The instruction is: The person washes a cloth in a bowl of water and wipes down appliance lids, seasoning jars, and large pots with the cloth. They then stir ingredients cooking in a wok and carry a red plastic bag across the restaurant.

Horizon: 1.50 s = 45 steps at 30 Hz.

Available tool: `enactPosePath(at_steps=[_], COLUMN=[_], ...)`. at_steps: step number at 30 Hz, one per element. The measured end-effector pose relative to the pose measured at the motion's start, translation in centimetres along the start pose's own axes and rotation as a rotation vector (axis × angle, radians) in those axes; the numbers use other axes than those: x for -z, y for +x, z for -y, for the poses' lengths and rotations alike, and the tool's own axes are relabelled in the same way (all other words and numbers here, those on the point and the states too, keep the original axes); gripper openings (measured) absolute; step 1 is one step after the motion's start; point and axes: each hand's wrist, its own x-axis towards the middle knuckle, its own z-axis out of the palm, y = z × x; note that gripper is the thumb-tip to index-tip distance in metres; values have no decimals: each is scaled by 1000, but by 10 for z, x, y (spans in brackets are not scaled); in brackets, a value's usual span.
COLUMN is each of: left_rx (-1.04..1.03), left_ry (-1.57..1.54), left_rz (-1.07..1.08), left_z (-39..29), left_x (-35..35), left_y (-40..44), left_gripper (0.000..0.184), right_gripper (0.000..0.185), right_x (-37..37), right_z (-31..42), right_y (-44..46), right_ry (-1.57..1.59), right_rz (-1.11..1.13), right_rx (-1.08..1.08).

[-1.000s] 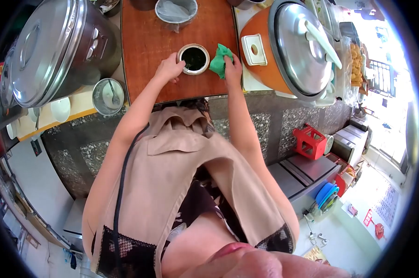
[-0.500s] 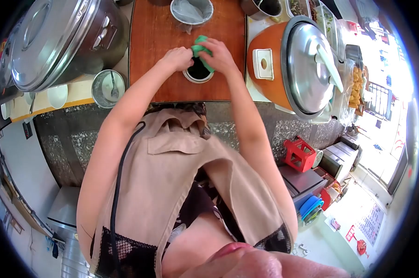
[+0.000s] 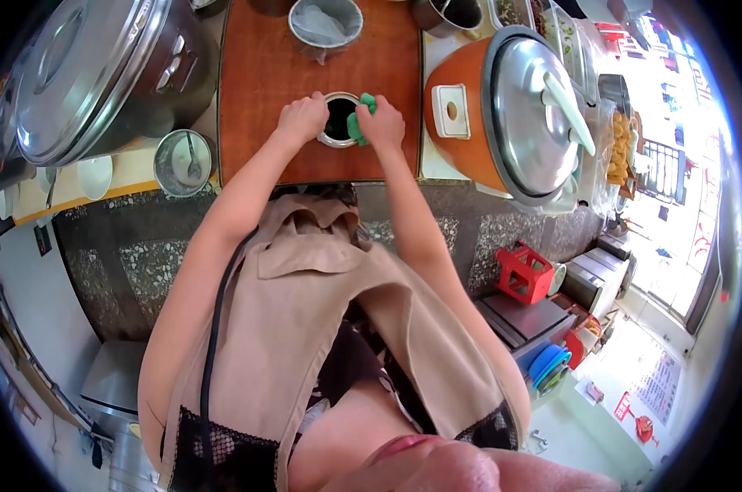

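Note:
A round pot [image 3: 338, 144] with a pale rim and a dark inside stands on the reddish-brown tabletop [image 3: 264, 90] in front of me. My left hand [image 3: 303, 117] is closed at the left side of its rim, with the fingertips partly hidden. On the opposite side, my right hand [image 3: 382, 123] is closed around a crumpled green cloth [image 3: 355, 128]. Part of this cloth hangs over the pot's right rim, and another bit pokes out above my fingers. What the pot contains is too dark to make out.
Beyond the pot sits a bin lined with a clear bag [image 3: 326, 25]. An orange rice cooker [image 3: 461, 107] with a metal lid flanks the right side. To the left are a large steel pot [image 3: 133, 90] and a metal bowl holding a spoon [image 3: 182, 164].
My right hand and the green cloth have moved from the pot's far rim round to its right side. My left hand has shifted from the far rim to the left side.

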Motion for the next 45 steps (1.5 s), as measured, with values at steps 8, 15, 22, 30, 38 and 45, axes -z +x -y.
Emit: enactPosePath(at_steps=[8, 15, 22, 30, 38, 45], left_rx=[222, 389, 499, 594, 616, 597], left_ry=[-138, -968, -1041, -1202, -1218, -1247], left_rz=[-58, 180, 101, -64, -66, -11], left_z=[4, 12, 59, 106, 98, 101], left_x=[-14, 1, 6, 12, 18, 23], left_y=[-2, -12, -33, -65, -66, -62], left_gripper=[28, 49, 46, 37, 37, 36], right_gripper=[47, 49, 47, 44, 30, 27], right_x=[-31, -21, -69, -67, -37, 74], right_z=[-54, -73, -80, -42, -17, 50], right_y=[-74, -90, 18, 178, 165, 21], right_ry=[735, 157, -89, -70, 412, 398], right_rz=[35, -389, -587, -816, -794, -992], right_rx=[-353, 172, 173, -73, 305, 447])
